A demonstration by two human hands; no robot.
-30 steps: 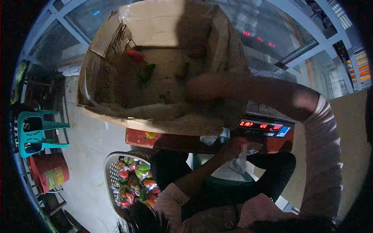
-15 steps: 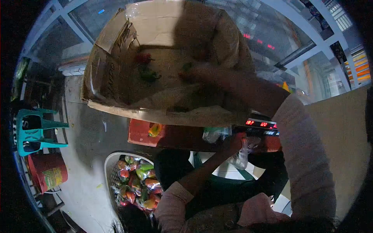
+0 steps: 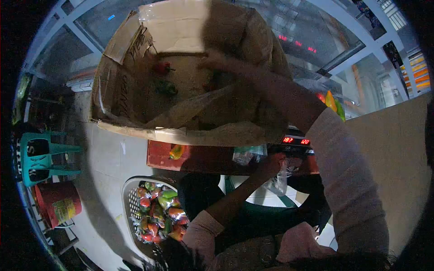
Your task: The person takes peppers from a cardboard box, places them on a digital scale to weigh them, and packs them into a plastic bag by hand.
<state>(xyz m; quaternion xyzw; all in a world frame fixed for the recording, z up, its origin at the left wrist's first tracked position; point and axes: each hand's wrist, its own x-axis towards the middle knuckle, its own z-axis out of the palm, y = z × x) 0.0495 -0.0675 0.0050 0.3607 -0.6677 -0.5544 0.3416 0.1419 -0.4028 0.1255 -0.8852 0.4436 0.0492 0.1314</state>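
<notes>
My left hand (image 3: 276,165) is closed on a clear plastic bag (image 3: 276,184) that hangs over my lap, in front of the scale (image 3: 296,142) with red digits. Deep inside the cardboard box (image 3: 172,134), my right hand (image 3: 214,62) is smeared by motion and shadow, so its fingers do not show. A red bell pepper (image 3: 162,67) and a green bell pepper (image 3: 166,87) lie on the box floor, left of that hand. Dark shapes under my right wrist are too dim to name. On the red bench (image 3: 158,156) rests an orange-yellow pepper (image 3: 177,151).
A pale basket (image 3: 126,198) of plastic-wrapped peppers stands on the floor at lower left. More plastic bags (image 3: 250,154) lie on the bench beside the scale. Beyond the box are several peppers (image 3: 332,103) at right. A teal stool (image 3: 38,156) and red bucket (image 3: 56,203) are far left.
My right hand has moved up and slightly left, farther into the box. My left hand keeps hold of the plastic bag. The view has shifted slightly.
</notes>
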